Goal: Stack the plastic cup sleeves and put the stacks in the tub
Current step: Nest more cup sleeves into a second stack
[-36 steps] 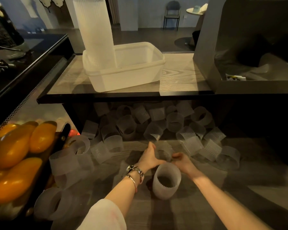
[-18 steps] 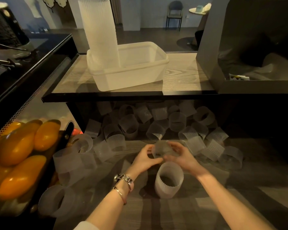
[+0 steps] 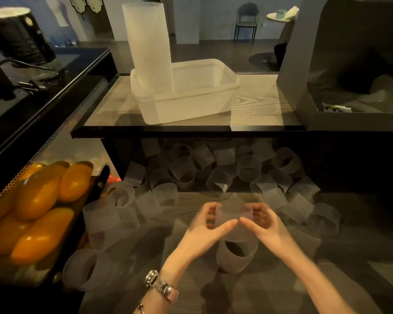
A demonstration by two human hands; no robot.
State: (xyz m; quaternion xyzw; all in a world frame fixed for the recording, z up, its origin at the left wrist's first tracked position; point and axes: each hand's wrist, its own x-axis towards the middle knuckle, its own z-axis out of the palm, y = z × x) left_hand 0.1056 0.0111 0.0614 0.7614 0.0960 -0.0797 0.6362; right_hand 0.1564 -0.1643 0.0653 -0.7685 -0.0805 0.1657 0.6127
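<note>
While a single ribbed cup sleeve is gripped between the curled fingers and thumbs of the left hand and the right hand, it is held just above a short upright stack of sleeves on the lower wooden shelf. Behind that stack, loose sleeves are scattered across the shelf. On the upper shelf behind the stack, a translucent plastic tub is seen, with a tall stack of sleeves standing upright in its left end. Left of the short stack, yellow mangoes are piled in a perforated tray.
</note>
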